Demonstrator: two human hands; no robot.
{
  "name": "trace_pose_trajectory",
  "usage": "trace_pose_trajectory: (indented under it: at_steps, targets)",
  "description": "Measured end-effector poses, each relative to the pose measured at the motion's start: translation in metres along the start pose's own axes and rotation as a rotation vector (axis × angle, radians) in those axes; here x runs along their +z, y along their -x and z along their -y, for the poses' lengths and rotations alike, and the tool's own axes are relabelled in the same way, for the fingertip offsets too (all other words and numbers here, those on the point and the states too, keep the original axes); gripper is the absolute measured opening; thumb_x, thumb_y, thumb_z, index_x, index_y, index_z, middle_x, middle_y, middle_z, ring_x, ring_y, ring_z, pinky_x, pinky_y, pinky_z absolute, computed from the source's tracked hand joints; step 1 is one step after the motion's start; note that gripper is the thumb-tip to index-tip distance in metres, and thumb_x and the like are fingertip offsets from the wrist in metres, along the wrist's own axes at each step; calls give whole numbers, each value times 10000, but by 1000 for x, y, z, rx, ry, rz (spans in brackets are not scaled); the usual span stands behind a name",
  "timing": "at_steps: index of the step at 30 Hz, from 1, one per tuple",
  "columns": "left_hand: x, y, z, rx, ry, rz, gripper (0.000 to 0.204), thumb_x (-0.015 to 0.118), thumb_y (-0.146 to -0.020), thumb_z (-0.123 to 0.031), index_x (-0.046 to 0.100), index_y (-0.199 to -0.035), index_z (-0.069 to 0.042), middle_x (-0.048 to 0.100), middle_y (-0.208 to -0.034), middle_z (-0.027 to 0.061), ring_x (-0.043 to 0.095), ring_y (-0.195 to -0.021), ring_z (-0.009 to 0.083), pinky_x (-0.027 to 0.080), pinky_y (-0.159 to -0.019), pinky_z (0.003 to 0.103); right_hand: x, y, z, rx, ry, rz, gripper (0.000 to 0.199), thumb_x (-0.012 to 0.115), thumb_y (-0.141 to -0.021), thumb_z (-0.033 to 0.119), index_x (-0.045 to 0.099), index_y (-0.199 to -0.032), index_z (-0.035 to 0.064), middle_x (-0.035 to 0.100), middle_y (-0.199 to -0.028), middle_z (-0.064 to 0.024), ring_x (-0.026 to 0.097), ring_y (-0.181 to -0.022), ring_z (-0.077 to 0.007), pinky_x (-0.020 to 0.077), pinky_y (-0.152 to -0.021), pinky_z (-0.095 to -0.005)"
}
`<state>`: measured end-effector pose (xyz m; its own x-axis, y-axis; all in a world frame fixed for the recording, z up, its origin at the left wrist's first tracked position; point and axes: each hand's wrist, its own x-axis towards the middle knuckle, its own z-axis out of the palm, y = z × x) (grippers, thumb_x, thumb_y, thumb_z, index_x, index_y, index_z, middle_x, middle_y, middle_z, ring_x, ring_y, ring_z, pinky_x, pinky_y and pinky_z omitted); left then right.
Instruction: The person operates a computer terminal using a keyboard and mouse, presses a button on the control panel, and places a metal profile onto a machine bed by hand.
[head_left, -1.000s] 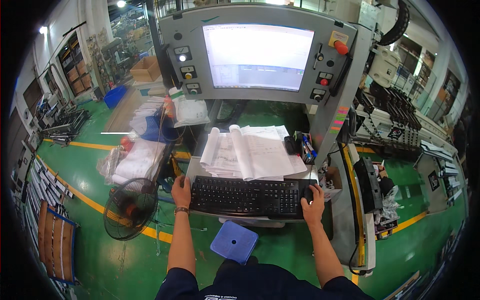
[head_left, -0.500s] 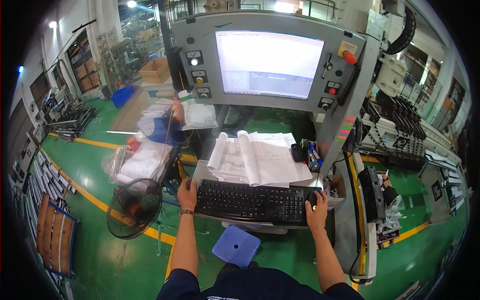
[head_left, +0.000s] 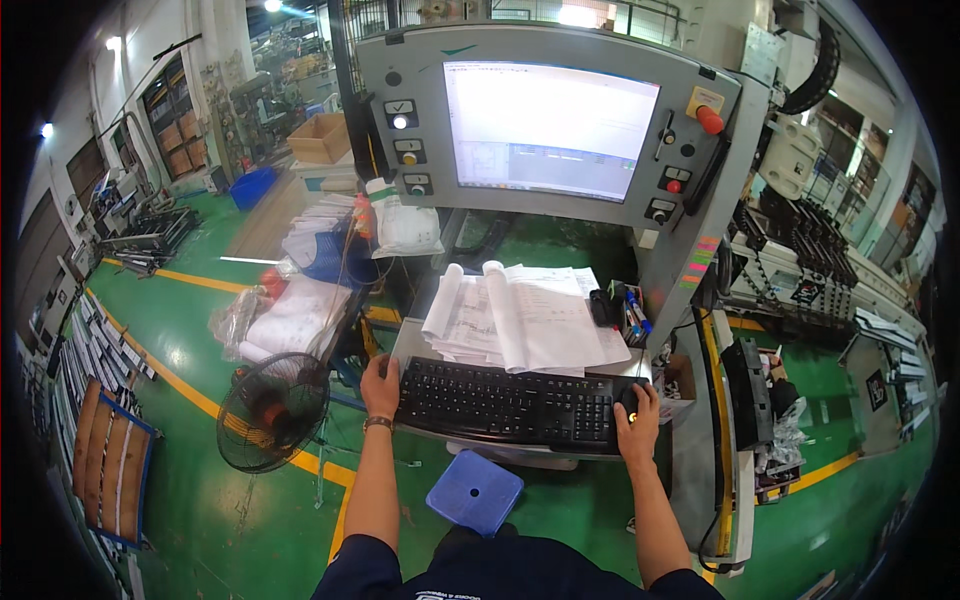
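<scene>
A black keyboard (head_left: 510, 402) lies on a pale shelf (head_left: 412, 340) under a grey control panel. My left hand (head_left: 381, 388) is at the shelf's left edge beside the keyboard, its fingers curled over the edge and partly hidden. At the keyboard's right end, my right hand (head_left: 637, 425) is closed over a black computer mouse (head_left: 628, 397). Behind the keyboard lies a stack of papers (head_left: 550, 320), some of its sheets rolled back. The lit screen (head_left: 550, 125) in the panel shows a mostly white window with a grey-blue area below.
A red stop button (head_left: 709, 119) and other knobs flank the screen. Pens (head_left: 636, 318) stand right of the papers. Below the shelf is a blue stool (head_left: 474, 491). A black fan (head_left: 272, 412) stands on the left, near plastic-wrapped bundles (head_left: 295, 318). Machinery (head_left: 800, 250) is at right.
The view has shifted slightly, so the panel and shelf appear a little further right. My left fingers have moved a little at the shelf edge; my right hand stays on the mouse.
</scene>
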<state>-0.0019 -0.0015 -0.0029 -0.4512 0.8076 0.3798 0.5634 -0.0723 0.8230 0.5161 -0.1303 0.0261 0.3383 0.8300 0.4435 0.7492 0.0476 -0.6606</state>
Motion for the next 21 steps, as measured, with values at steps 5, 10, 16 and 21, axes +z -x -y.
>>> trace_pose_trajectory:
  at_steps: [5,10,16,21]
  targets:
    - [2,1,-6,-25,11,17,366,736,-1059,-294,753,-1266,8,809,-1136,166,768,-1057,302,581,-931,415,-1,1,-4,3,26,5,545,779,-993,251,611,-1472,51,478,-1596,-257,501,-1444,-476,427,-1199,-528]
    - [0,1,-3,-13,12,3,365,728,-1066,-298,753,-1264,8,807,-1139,161,762,-1050,301,578,-925,417,3,1,-5,-31,15,-15,542,778,-994,252,612,-1470,51,480,-1595,-255,498,-1447,-480,428,-1198,-530]
    - [-1,1,-4,-6,37,5,363,732,-1064,-291,747,-1263,12,806,-1129,164,761,-1040,299,578,-921,413,3,0,-6,-32,17,-27,540,777,-986,236,611,-1463,45,489,-1588,-250,511,-1434,-478,438,-1187,-527]
    - [0,0,-2,14,44,1,365,743,-1056,-277,738,-1267,21,805,-1112,166,763,-1026,282,581,-915,395,3,3,-6,-5,-3,-68,543,772,-948,194,624,-1446,39,517,-1568,-233,547,-1395,-469,460,-1164,-524]
